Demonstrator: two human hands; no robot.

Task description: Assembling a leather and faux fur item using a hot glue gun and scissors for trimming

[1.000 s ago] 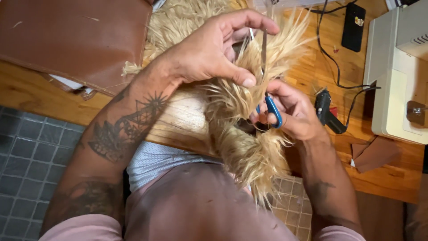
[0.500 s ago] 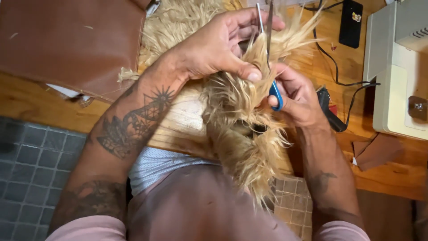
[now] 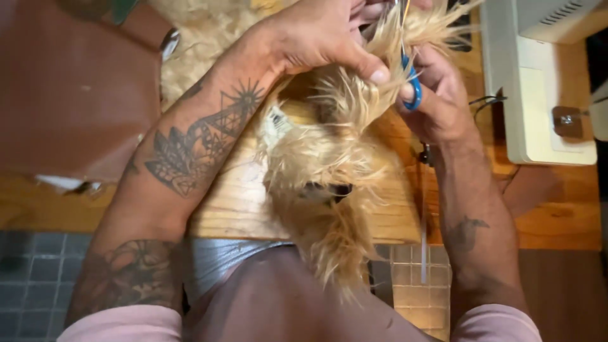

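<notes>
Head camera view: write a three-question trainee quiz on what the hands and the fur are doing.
1. True or false: the left hand grips the shaggy tan fur.
2. Which hand holds the blue-handled scissors?
3. The white machine sits: A) beside the right hand, B) on the floor tiles, C) under the fur.

Key: 1 true; 2 the right hand; 3 A.

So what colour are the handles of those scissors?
Blue: the scissors' handle loops around the right hand's fingers, seen in the head view.
</notes>
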